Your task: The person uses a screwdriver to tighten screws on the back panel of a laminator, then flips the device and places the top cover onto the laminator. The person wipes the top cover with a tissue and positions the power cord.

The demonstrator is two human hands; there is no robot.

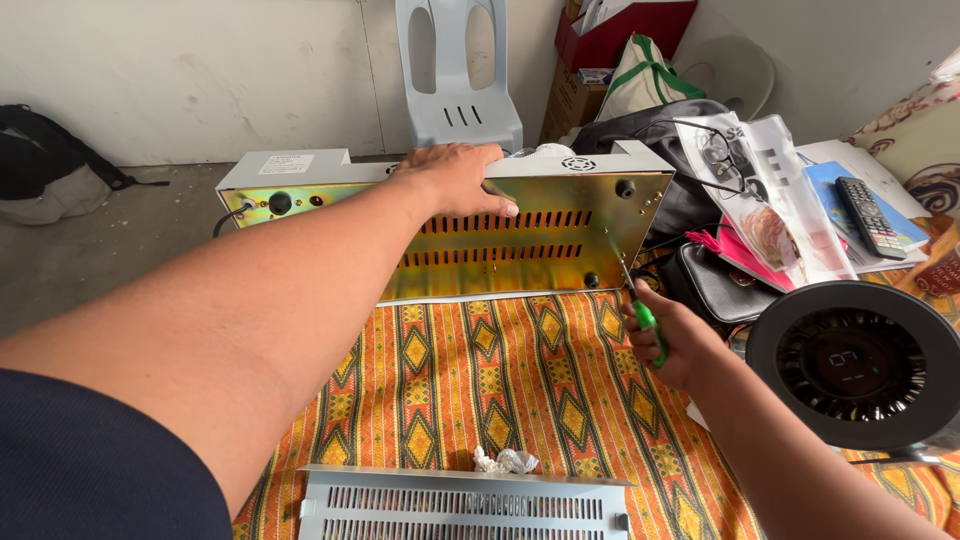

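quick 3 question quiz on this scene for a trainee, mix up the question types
1. True or false: the left hand rests on the top edge of the metal chassis.
2. What does the right hand hold? A) a remote control B) a green-handled screwdriver C) a crumpled tissue
3. Fill in: the detached vented cover panel lies on the orange patterned ____, nearest the camera.

Key
1. True.
2. B; its tip points at the chassis's lower right corner.
3. Cloth.
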